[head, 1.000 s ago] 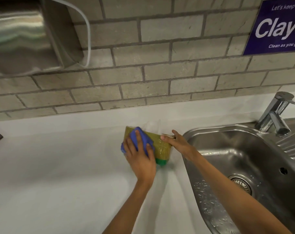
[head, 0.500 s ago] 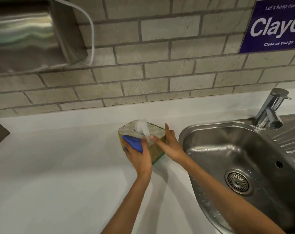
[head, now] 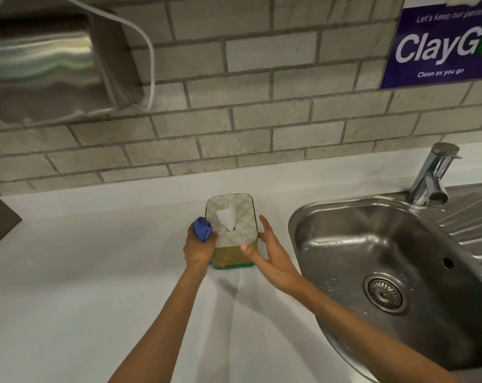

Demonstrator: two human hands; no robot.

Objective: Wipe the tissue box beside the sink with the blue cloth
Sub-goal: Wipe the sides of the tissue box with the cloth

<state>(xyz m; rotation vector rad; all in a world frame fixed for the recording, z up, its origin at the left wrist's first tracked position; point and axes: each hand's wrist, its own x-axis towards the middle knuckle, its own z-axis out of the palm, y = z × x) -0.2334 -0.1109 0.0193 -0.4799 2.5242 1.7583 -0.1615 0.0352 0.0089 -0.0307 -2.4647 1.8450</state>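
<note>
Tissue box [head: 230, 230] upright on tabletop [head: 82, 286] near back edge, beside sink [head: 372, 258]; quilted pale top, yellow sides, green base | my left grip [head: 199, 248] closed around bunched blue cloth [head: 202, 229] against its left side | my right grip [head: 273, 257] open, fingers at its right side.

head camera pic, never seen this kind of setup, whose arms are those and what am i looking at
There is no machine here. The picture comes from one wide-angle camera worn on a person's head, looking forward and down, so the two bare arms reaching in from the bottom are that person's own.

They stand at a white counter against a brick wall. On it sits a tissue box, upright, with a white tissue poking out of its top. To its right is a steel sink with a tap.

The left hand grips a bunched blue cloth at the box's left side. The right hand is open, holding nothing, at the box's right side. A metal wall unit and a purple sign hang above.
</note>
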